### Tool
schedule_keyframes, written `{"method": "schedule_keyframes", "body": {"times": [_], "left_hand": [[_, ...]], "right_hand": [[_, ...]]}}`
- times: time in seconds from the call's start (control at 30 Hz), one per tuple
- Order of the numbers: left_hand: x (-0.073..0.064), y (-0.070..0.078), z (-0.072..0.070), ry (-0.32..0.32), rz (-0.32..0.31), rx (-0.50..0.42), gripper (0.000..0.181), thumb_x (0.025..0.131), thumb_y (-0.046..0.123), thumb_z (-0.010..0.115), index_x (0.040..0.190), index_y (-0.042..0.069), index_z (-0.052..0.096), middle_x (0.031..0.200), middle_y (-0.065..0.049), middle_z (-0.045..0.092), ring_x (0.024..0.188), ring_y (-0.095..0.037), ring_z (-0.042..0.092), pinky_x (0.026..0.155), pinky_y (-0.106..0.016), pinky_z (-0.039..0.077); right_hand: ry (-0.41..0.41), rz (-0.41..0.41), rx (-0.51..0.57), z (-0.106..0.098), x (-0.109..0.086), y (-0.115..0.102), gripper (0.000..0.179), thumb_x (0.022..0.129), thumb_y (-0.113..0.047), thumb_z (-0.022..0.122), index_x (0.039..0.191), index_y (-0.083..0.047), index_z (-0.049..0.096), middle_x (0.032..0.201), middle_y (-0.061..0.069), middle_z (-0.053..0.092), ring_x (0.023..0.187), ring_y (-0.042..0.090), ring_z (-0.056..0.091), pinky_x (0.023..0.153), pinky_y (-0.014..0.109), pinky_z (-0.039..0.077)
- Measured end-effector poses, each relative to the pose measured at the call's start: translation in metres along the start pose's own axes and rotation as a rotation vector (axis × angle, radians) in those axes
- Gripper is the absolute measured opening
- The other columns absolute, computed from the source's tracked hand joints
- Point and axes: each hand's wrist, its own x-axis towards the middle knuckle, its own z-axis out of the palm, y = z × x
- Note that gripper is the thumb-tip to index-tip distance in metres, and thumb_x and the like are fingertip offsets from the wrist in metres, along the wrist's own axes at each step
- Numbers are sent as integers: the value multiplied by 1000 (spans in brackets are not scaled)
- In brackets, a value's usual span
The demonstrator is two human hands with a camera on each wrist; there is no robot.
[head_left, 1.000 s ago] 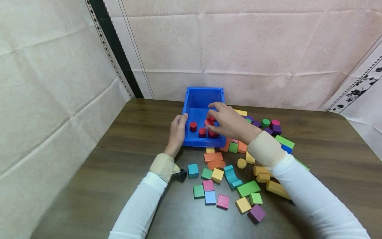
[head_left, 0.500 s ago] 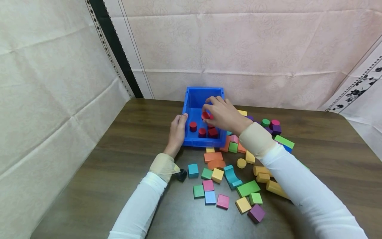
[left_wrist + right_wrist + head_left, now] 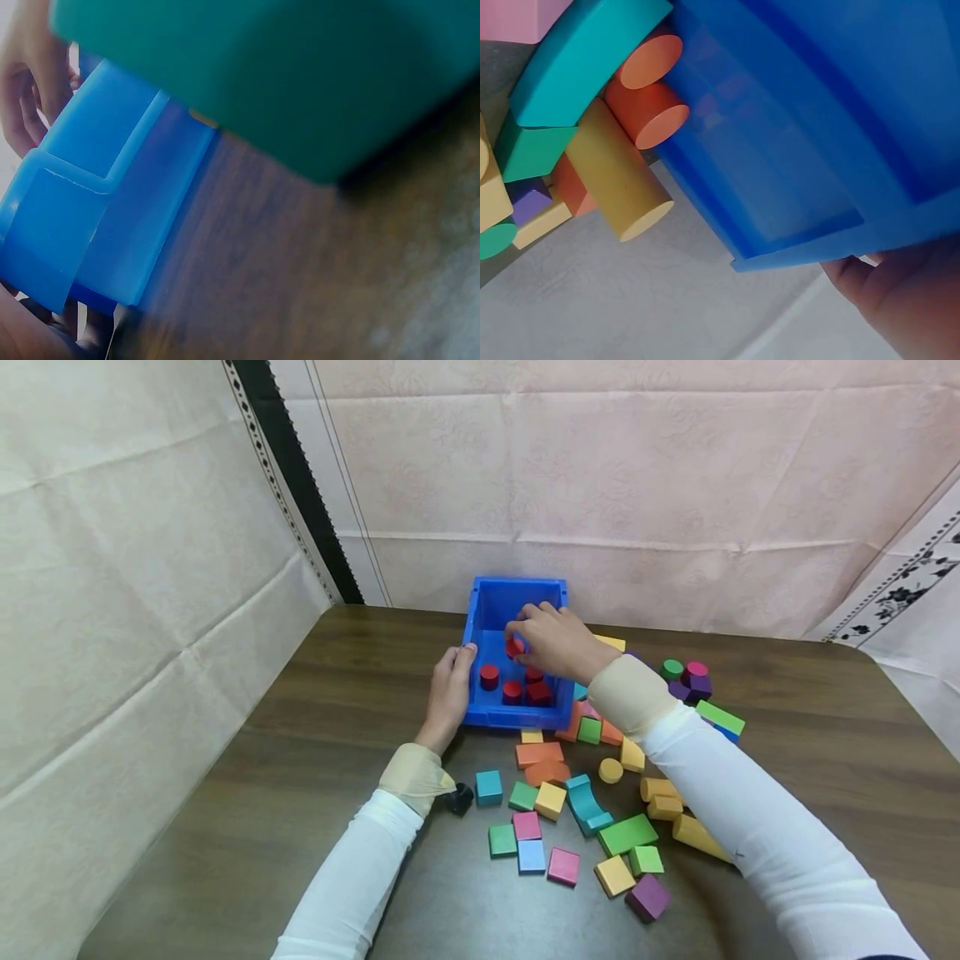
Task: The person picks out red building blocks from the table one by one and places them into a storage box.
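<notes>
My left hand (image 3: 450, 689) grips the left rim of a blue plastic bin (image 3: 517, 720), thumb on top. My right hand (image 3: 558, 643) reaches over the bin's right side, pinching a red cylinder (image 3: 514, 647) between thumb and fingers above the bin floor. Nearer the front, several red pieces stand inside: a short red cylinder (image 3: 489, 677) at left, another red cylinder (image 3: 512, 692) in the middle and a red block (image 3: 538, 694) at right. In the right wrist view the bin wall (image 3: 780, 150) hides the pinched piece.
Loose coloured blocks lie in front and right of the bin, among them a teal curved block (image 3: 587, 806), an orange block (image 3: 539, 754) and a purple block (image 3: 648, 897). A teal-green block (image 3: 262, 75) looms close in the left wrist view. Cloth (image 3: 637, 485) hangs behind the table.
My right hand has moved left and toward the back inside the bin, carrying the red cylinder with it. My left hand keeps its grip on the rim. The head view has shifted slightly.
</notes>
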Motion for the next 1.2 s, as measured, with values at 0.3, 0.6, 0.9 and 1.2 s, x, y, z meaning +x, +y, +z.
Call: {"method": "schedule_keyframes", "body": {"times": [0.3, 0.6, 0.9, 1.2], "left_hand": [[1, 0, -2, 1, 1, -5, 60, 109, 54, 41, 128, -1, 57, 113, -19, 59, 110, -33, 57, 85, -40, 42], [1, -1, -2, 12, 22, 2, 61, 108, 54, 42, 125, -3, 58, 106, -22, 54, 104, -34, 55, 82, -39, 40], [-2, -1, 1, 5, 26, -7, 60, 109, 53, 42, 124, -3, 58, 106, -25, 55, 103, -37, 56, 81, -38, 40], [1, -2, -2, 30, 38, -2, 57, 109, 51, 43, 114, -4, 57, 95, -15, 51, 97, -34, 55, 79, -36, 39]], "right_hand": [[-37, -44, -52, -6, 15, -1, 35, 96, -22, 79, 130, -13, 73, 131, 19, 68, 123, 39, 60, 105, 59, 50], [-133, -51, 44, -7, 27, -2, 40, 100, -19, 75, 138, -12, 69, 133, 20, 66, 126, 39, 60, 107, 56, 50], [-204, -59, 32, 8, 34, 2, 42, 98, -18, 76, 139, -10, 69, 130, 17, 69, 124, 36, 62, 107, 54, 50], [-225, -77, 25, 11, 47, -3, 44, 98, -18, 77, 140, -8, 67, 130, 16, 70, 124, 36, 64, 107, 54, 51]]}}
